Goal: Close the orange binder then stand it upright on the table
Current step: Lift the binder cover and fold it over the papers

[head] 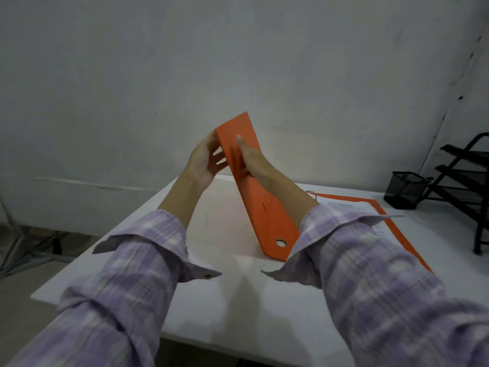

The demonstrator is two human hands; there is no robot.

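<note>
Head view shows a grey plaster wall [238, 62] behind a white rectangular tabletop [225, 300]. Two arms in lilac checked shirt sleeves [127, 287] reach forward over it. At the far right stands a black wire tiered rack [465, 186], and just beside it a black mesh pen cup [404, 190]. The orange flat plastic binder [267, 215] is half open: one cover lies flat on the tabletop at the right with white printed paper sheets [352, 207] on it, and the other cover is raised and tilted, its lower end with a round hole touching the tabletop near the right sleeve, its upper end high in front of the wall. The left hand [203, 160] is at the left side of the raised cover, fingers spread and touching its edge and hidden face. The right hand [254, 160] lies flat on the face toward the camera, fingers pressed together and stretched along it
</note>
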